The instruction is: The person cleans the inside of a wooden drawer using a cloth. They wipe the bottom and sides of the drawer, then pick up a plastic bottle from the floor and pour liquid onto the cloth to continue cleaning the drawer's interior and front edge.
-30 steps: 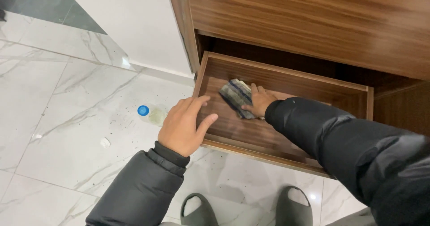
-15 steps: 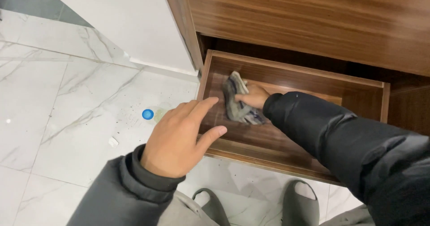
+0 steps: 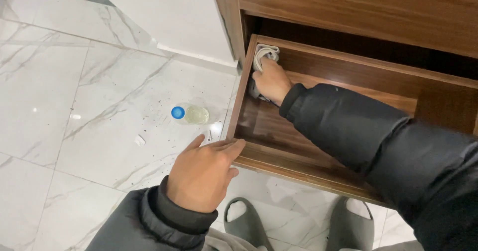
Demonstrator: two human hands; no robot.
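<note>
On the marble floor (image 3: 74, 82) to our left a small bottle (image 3: 191, 114) lies on its side, blue cap pointing left. Our left hand (image 3: 201, 179) rests fingers-together on the drawer's front corner (image 3: 239, 149), seemingly steadying it. Our right hand (image 3: 271, 82) presses a grey cloth (image 3: 264, 54), bunched under curled fingers, into the drawer's far left corner, its long axis running front to back along the wall.
</note>
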